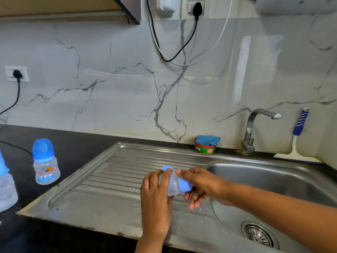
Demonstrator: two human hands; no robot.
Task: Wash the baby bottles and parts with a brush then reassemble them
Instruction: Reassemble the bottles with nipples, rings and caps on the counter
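Left hand (156,194): fingers curled round the clear body of the held bottle (172,188), gripping it.
Right hand (199,181): thumb on top, fingers curled underneath, grips the same bottle at its blue collar (185,186).
Held bottle: lies sideways between both hands, up in the air over the ribbed drainboard (113,172), collar end toward the basin side; blurred, fine detail unreadable.
Blue piece (166,168): rounded blue shape showing just above the left fingertips; cannot tell if it is held or lying on the drainboard.
Second bottle (46,162): upright on the black desk (76,143), left of the drainboard, blue cap on, clear body with a printed picture.
Third bottle (6,187): upright at the left frame edge, partly cut off, blue top, clear body, nearer the camera than the second bottle.
Sink basin (273,181): right of the drainboard, below the right forearm; drain strainer (259,234) at lower right.
Tap (255,128): behind the basin, spout turned right.
Soap tub (205,149): green and red, by the sink's rear rim, left of the tap, blue cloth (208,140) folded on top.
Squeegee (299,141): blue-and-white handle leaning on the wall (109,88), right of the tap, blade on the desk.
Wall: marble-look, two sockets with black plugs, cables (173,52) hanging.
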